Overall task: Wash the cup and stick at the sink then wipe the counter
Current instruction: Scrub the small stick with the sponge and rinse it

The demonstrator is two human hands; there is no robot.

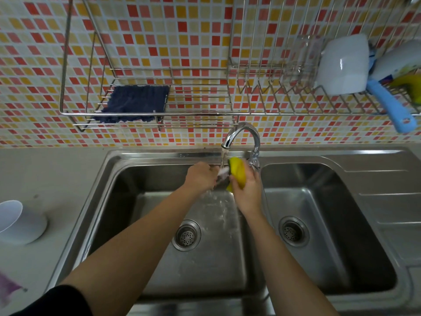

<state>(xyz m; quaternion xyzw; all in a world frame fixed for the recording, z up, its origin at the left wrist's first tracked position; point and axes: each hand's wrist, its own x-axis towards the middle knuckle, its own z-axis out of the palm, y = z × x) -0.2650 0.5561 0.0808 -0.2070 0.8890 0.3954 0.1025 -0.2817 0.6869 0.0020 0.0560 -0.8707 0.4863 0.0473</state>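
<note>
Starting at the far left, I am seeing the pale cup (20, 221) sitting on the grey counter (57, 179) at about 9 o'clock from the sink (159, 155), well apart from both hands. The wide lens is bending it, so I cannot tell whether it is standing or tipped. Up at 11 o'clock the dark blue cloth (134, 103) is lying on the wire rack (68, 65), waiting for the wiping step. Over the left basin my left hand (200, 176) is clenching the near end of the white stick (224, 171). Its free end is poking out toward 2 o'clock, straight into the water running from the faucet (241, 131). So the stick's long axis is running across the basin from the left fist to the right hand. Just beside that tip, at 3 o'clock from it, my right hand (247, 192) is grasping the yellow sponge (238, 172), which is touching or nearly touching the stick. I am judging that the stick is being washed first and the cup is not yet started. The next stroke should be sliding the sponge along that axis toward the left fist, since the right hand is the nearer one to the exposed length.
</note>
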